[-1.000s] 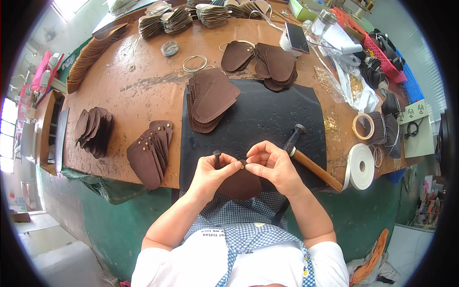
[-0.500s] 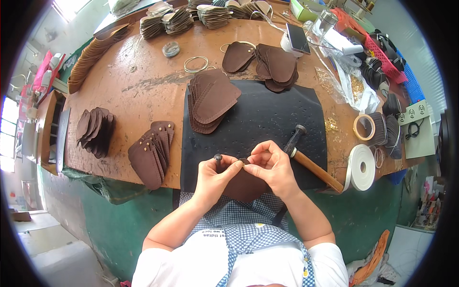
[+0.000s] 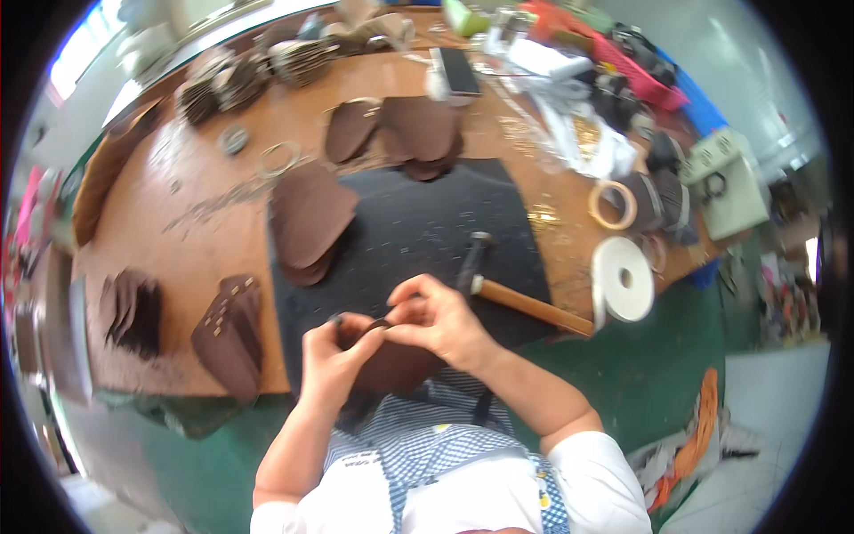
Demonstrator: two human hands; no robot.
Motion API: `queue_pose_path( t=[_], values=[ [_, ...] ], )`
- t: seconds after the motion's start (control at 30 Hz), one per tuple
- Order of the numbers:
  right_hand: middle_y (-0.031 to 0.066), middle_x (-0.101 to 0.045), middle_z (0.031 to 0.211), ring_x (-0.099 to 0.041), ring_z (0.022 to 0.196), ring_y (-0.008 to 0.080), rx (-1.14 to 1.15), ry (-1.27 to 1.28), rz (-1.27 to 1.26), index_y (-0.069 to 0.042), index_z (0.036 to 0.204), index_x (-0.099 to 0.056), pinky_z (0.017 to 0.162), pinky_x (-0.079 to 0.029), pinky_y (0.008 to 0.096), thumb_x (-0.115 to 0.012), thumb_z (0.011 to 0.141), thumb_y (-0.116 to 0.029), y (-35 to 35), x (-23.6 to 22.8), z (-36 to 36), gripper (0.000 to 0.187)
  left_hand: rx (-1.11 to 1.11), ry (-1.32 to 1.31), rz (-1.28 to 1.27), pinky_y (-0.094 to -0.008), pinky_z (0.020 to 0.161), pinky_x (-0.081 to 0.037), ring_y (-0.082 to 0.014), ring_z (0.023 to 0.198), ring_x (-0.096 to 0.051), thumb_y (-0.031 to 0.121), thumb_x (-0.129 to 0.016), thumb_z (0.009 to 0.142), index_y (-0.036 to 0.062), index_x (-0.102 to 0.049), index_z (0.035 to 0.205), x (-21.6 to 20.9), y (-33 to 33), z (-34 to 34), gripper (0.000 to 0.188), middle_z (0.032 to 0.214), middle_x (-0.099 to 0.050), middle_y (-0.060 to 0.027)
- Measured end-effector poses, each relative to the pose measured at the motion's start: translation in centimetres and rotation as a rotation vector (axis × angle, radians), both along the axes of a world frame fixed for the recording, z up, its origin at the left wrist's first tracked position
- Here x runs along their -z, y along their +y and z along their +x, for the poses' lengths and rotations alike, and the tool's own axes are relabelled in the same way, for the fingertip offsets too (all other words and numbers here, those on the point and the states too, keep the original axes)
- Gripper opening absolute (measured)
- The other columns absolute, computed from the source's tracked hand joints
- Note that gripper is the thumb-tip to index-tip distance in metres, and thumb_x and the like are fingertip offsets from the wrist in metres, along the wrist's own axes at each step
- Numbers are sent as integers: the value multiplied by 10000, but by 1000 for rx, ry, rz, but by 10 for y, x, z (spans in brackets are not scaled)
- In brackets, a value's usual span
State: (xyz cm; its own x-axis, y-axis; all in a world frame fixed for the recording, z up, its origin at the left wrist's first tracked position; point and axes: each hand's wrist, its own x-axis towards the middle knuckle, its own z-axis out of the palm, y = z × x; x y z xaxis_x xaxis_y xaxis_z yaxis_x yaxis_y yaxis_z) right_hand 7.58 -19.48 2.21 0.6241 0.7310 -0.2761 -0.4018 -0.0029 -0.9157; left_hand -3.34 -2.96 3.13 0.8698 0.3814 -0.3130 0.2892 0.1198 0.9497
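A brown leather piece (image 3: 396, 369) hangs between my two hands at the near edge of the black mat (image 3: 418, 214). My left hand (image 3: 331, 360) is closed on its upper edge, and a short dark rod-like tool (image 3: 335, 322) pokes up between the fingers. My right hand (image 3: 442, 327) pinches the same edge with thumb and forefinger, the other fingers curled. Whatever small fitting may be between the fingertips is hidden and blurred. A hammer (image 3: 534, 305) with a wooden handle lies on the mat, right of my right hand.
Stacked leather pieces (image 3: 307, 218) lie on the mat's far left. Left of it are pieces with metal studs (image 3: 229, 343) and a dark pile (image 3: 133, 311). Rightward are a white tape roll (image 3: 625, 279), a tan tape roll (image 3: 613, 205) and scattered gold fittings (image 3: 544, 216). A phone (image 3: 456, 71) stands behind.
The whole view has shifted and tilted, and the picture is blurrier. Both hands keep their hold on the leather piece at the mat's near edge.
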Motion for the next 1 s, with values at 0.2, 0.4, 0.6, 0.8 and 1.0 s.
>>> queue_pose_path(
  t=[0.2, 0.4, 0.6, 0.8, 1.0],
  values=[
    [24, -677, 1051, -655, 1021, 106, 89, -349, -112, -52, 1183, -607, 934, -545, 283, -750, 897, 10, -33, -31, 20, 326, -55, -322, 727, -253, 632, -441, -116, 681, -567, -25, -763, 726, 11, -662, 800, -48, 23, 2, 131, 724, -613, -17],
    [47, -733, 828, -688, 767, 116, 643, -931, -608, 3, 984, -712, 711, -548, 281, -676, 935, -54, -141, 12, 198, 83, 422, -764, 1558, -344, 617, -440, -219, 683, -579, 62, -676, 593, 49, -642, 868, -43, 58, 15, 278, 820, -654, -59],
    [164, -739, 919, -725, 822, 331, 551, -1499, -740, -45, 916, -753, 758, -565, 399, -731, 842, -104, -125, 46, 280, 97, 553, -712, 1468, -329, 580, -478, -211, 701, -559, 11, -754, 615, 18, -683, 998, 20, 44, -3, 390, 945, -638, -62],
    [151, -736, 832, -719, 824, 339, 432, -1294, -891, -73, 886, -762, 771, -558, 434, -750, 825, -156, -116, 46, 305, 104, 580, -620, 1446, -316, 595, -488, -198, 719, -578, 67, -679, 684, -10, -697, 1070, 24, 40, -10, 395, 1011, -636, -77],
    [164, -739, 862, -720, 845, 345, 371, -1320, -976, -52, 865, -737, 783, -559, 446, -738, 834, -156, -100, 47, 302, 109, 506, -527, 1395, -344, 590, -493, -228, 720, -570, -32, -749, 589, 33, -702, 1063, 21, 35, -18, 480, 1022, -630, -68]
  ],
)
